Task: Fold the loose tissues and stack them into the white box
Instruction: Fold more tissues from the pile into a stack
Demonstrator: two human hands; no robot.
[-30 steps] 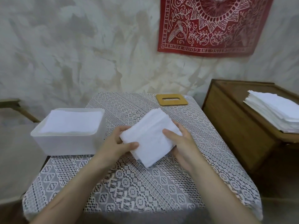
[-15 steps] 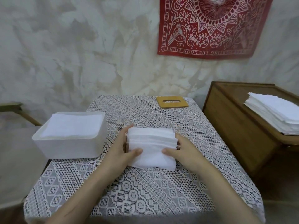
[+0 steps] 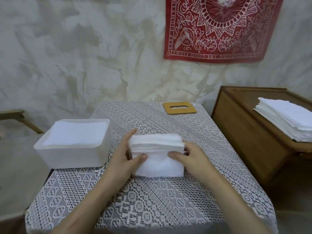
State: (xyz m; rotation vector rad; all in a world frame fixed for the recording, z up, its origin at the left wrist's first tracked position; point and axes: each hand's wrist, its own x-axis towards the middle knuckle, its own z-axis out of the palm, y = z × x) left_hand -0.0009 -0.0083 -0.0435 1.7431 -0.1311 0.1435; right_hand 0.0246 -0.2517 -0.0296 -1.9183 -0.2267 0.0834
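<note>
A second ago the folded bundle (image 3: 158,159) sat cocked on the diagonal between the hands. Now it lies square at the centre of the frame, its lower edge down on the lace cloth (image 3: 152,208) and its layered edges facing up and away. Half a second ago it was already squared, so the last stretch is mostly settling and evening up.

The left hand (image 3: 125,159) grasps the bundle's left side, thumb across the near face and fingers behind. The right hand (image 3: 190,157) grasps the right side the same way (its fingers are mostly hidden behind the paper).

In my judgement the fold is done and the bundle is ready to go into the white box (image 3: 72,157), which stands just left of the left hand at centre left. The box already holds tissues close to its rim. More loose tissues (image 3: 290,122) wait in a stack on the wooden cabinet (image 3: 244,132) at the right edge, so the task is far from finished.

A slotted wooden lid (image 3: 179,108) lies at the table's far side. The only writing is on the red hanging (image 3: 219,27) at upper right: its border reads "KEEP FIGHTING THE GOOD FIGHT", upside down along the bottom. No brand or label shows on the box.
</note>
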